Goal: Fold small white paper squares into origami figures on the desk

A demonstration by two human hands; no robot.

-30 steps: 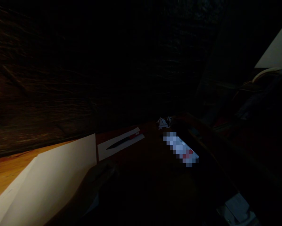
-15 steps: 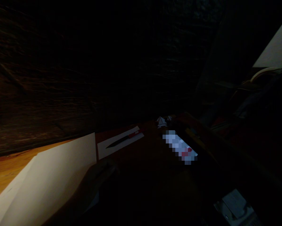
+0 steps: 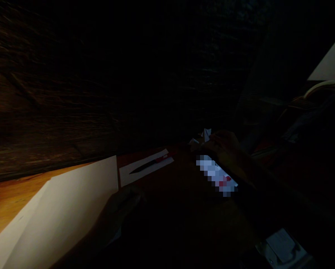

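On the far right of the table, my right hand (image 3: 226, 141) pinches a small folded paper piece (image 3: 207, 134) with its fingertips. Another folded paper piece (image 3: 194, 141) lies just left of it. My left hand (image 3: 125, 198) rests in deep shadow by the right edge of large white paper sheets (image 3: 72, 201). Its fingers look curled inward, and the dark hides whatever they may hold. Beyond that hand, a knife (image 3: 147, 164) with a dark blade and red handle lies on a narrow white paper strip (image 3: 125, 179).
A bright, blurred-out phone-like rectangle (image 3: 216, 175) lies below my right forearm. At the lower right is a pale box-like object (image 3: 282, 246), hard to make out. A dark rough wall (image 3: 72, 93) rises behind the wooden table (image 3: 72, 170).
My right hand has come in from the right and taken hold of a folded paper piece, which is now raised slightly. My left hand stays by the sheets. The view has shifted a little.
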